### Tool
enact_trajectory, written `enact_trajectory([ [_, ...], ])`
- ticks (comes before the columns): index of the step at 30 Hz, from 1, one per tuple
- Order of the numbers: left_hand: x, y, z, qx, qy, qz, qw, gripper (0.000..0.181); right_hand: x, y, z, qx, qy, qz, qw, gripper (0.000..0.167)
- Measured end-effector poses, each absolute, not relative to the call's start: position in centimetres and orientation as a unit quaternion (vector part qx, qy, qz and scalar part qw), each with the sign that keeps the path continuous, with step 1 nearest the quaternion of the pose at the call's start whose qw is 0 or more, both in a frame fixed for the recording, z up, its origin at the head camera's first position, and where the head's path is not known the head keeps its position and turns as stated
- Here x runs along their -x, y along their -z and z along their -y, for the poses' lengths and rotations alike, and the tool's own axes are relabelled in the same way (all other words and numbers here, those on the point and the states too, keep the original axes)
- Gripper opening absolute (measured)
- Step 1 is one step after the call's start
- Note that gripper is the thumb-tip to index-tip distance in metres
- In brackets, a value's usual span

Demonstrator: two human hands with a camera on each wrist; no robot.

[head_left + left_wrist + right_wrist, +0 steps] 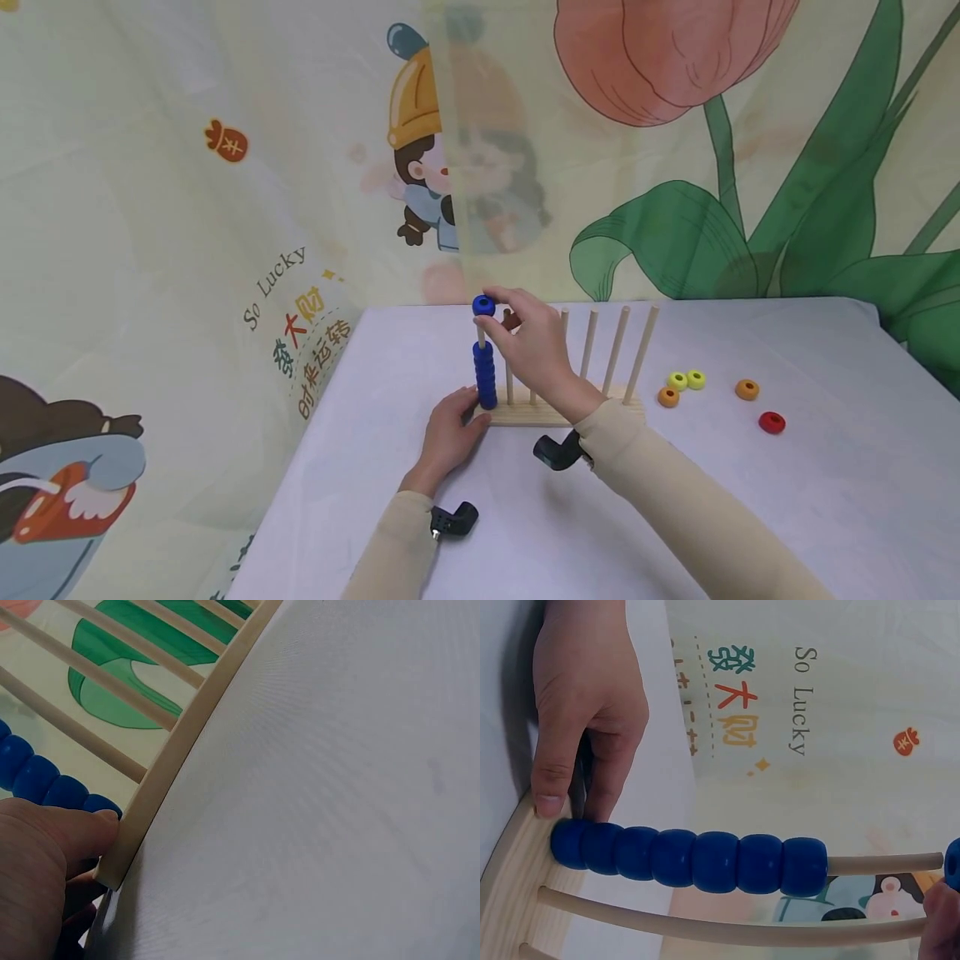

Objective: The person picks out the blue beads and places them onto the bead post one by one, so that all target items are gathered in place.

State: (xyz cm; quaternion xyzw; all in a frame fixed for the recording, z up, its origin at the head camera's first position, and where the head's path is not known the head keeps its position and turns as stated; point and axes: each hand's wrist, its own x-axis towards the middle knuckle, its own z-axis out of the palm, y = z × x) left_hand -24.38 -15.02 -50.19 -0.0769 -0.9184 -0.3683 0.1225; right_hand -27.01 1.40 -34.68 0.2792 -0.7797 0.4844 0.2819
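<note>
A wooden peg rack [570, 414] stands on the table, its pegs upright. Several blue beads [694, 859] are stacked on its leftmost peg. Just above that peg's tip, my right hand [536, 342] pinches another blue bead [483, 306] between thumb and fingers; in the right wrist view this bead is cut off at the edge, close to the peg's end. My left hand [450, 429] grips the left end of the wooden base [180, 742], thumb at the front and fingers behind, beside the lowest blue bead. The other pegs [617, 350] that show carry no beads.
Right of the rack lie loose beads: two yellow beads [696, 380], two orange beads [747, 389] and a red bead [772, 422]. A white cloth covers the table [840, 500]. Behind it hangs a printed curtain [300, 125].
</note>
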Motion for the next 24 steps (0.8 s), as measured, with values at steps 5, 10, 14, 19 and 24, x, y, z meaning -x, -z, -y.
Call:
enact_trajectory([
  [5, 24.16, 49.97, 14.97, 0.078, 0.374, 0.916, 0.121, 0.046, 27.12, 34.63, -1.14, -0.267, -0.465, 0.798, 0.274, 0.037],
  [10, 24.18, 49.98, 15.03, 0.081, 0.371, 0.917, 0.123, 0.045, 27.27, 34.50, -0.96, -0.262, -0.446, 0.812, 0.270, 0.037],
  [14, 24.22, 49.98, 15.09, 0.084, 0.370, 0.917, 0.126, 0.045, 27.20, 34.57, -0.93, -0.257, -0.433, 0.826, 0.253, 0.037],
  [19, 24.23, 49.97, 15.12, 0.091, 0.374, 0.913, 0.134, 0.045, 27.06, 34.85, -0.97, -0.250, -0.429, 0.832, 0.247, 0.036],
  [24, 24.22, 49.85, 15.22, 0.092, 0.377, 0.912, 0.135, 0.044, 27.13, 35.17, -0.98, -0.258, -0.432, 0.827, 0.251, 0.043],
])
